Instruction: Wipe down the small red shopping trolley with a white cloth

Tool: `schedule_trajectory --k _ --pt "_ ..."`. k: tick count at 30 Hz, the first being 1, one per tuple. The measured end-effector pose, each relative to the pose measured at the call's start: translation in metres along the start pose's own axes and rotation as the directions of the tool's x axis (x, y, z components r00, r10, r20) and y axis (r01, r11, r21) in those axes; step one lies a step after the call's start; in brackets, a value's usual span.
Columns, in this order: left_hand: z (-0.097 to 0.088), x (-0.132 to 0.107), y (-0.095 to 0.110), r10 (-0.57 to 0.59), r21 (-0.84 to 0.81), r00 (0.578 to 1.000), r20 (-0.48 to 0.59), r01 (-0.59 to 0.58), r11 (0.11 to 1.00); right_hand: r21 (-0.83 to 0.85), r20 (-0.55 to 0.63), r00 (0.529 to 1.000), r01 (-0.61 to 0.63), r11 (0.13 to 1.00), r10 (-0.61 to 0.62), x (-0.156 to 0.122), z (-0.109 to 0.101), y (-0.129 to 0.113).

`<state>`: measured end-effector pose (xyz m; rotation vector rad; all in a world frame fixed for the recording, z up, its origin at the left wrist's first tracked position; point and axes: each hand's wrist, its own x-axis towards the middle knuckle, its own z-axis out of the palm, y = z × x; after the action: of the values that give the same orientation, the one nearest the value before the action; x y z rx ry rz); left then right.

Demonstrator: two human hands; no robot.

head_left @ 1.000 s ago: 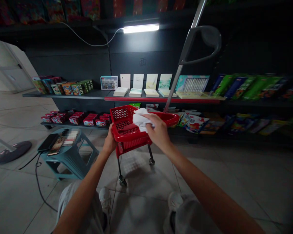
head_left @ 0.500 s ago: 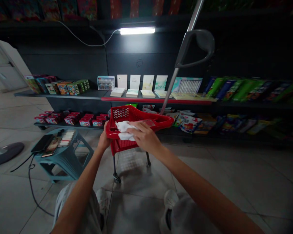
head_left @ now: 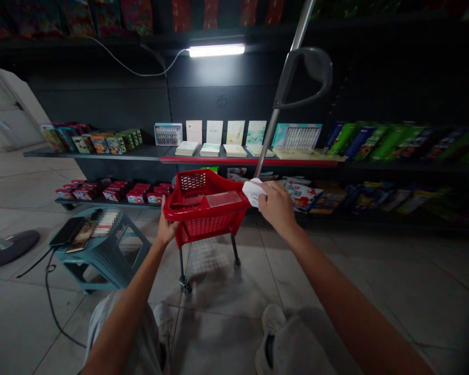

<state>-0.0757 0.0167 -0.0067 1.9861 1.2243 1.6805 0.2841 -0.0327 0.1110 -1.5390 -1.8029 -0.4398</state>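
Observation:
A small red shopping cart (head_left: 203,229) stands on wheeled metal legs in front of me. At the left end of its rim my left hand (head_left: 166,225) is closed, thumb up along the outside. My right hand (head_left: 278,204) grips a crumpled white cloth (head_left: 254,191) at the rim's right end, and the cloth covers that part of the rim. A clear label panel (head_left: 223,199) sits on the near rim between the hands. Rising behind the right end is a slanted metal pole (head_left: 271,130) with a grey loop handle (head_left: 323,78); its lower end is hidden.
A blue-green plastic stool (head_left: 101,255) at left carries a black device (head_left: 68,230) and papers, its cable trailing to the floor. Behind the cart, dark shelves hold books (head_left: 214,133), small boxes (head_left: 117,143) and snack bags (head_left: 386,143). A lit tube lamp (head_left: 217,50) hangs above.
My right hand has slid the white cloth rightward along the rim, from near the left end to the right end, uncovering the label panel. My left hand stays at the left end.

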Motion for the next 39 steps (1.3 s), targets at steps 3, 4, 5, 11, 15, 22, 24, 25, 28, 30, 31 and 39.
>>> schedule_trajectory --k 3,4,5,11,15,22,24,25,28,30,31,39 --pt "-0.002 -0.013 0.024 0.227 0.160 0.945 -0.235 -0.193 0.968 -0.091 0.028 0.999 -0.039 0.995 0.041 -0.002 -0.006 -0.023" --pt "-0.003 -0.016 0.034 0.306 0.249 0.915 -0.262 -0.243 0.938 -0.116 0.039 0.998 -0.046 0.992 0.051 -0.002 -0.008 -0.029" --pt "-0.003 -0.018 0.045 0.374 0.330 0.892 -0.254 -0.283 0.901 -0.135 0.051 0.997 -0.049 0.990 0.056 -0.002 -0.009 -0.035" --pt "0.006 -0.015 0.103 0.389 0.496 0.921 -0.034 -0.323 0.806 -0.132 0.082 0.996 -0.014 0.991 0.025 -0.013 -0.019 -0.071" --pt "0.005 -0.005 0.103 0.299 0.537 0.946 -0.124 -0.189 0.822 0.089 0.073 0.994 0.075 0.993 -0.081 -0.022 -0.017 -0.079" --pt "-0.014 0.006 0.075 0.301 0.505 0.935 -0.189 -0.171 0.846 0.252 -0.501 0.859 0.030 0.967 0.104 0.057 -0.017 -0.033" --pt "-0.015 0.007 0.073 0.294 0.485 0.938 -0.184 -0.174 0.857 0.181 -0.536 0.841 0.032 0.983 0.071 0.100 -0.021 -0.023" --pt "-0.015 0.007 0.072 0.289 0.474 0.940 -0.180 -0.174 0.863 0.174 -0.556 0.830 0.066 0.983 0.042 0.120 -0.022 -0.022" --pt "-0.013 0.008 0.072 0.269 0.449 0.950 -0.159 -0.173 0.876 0.284 -0.593 0.805 0.191 0.940 0.015 0.164 -0.020 -0.027" --pt "-0.012 0.009 0.072 0.260 0.442 0.955 -0.144 -0.172 0.880 0.361 -0.582 0.810 0.185 0.914 0.066 0.169 -0.012 -0.034" --pt "-0.011 0.009 0.072 0.259 0.442 0.955 -0.143 -0.172 0.880 0.385 -0.555 0.826 0.146 0.911 0.102 0.164 -0.006 -0.037" --pt "-0.004 0.011 0.076 0.254 0.474 0.958 -0.133 -0.163 0.865 0.355 -0.188 0.938 -0.212 0.911 0.291 0.079 0.051 -0.026"
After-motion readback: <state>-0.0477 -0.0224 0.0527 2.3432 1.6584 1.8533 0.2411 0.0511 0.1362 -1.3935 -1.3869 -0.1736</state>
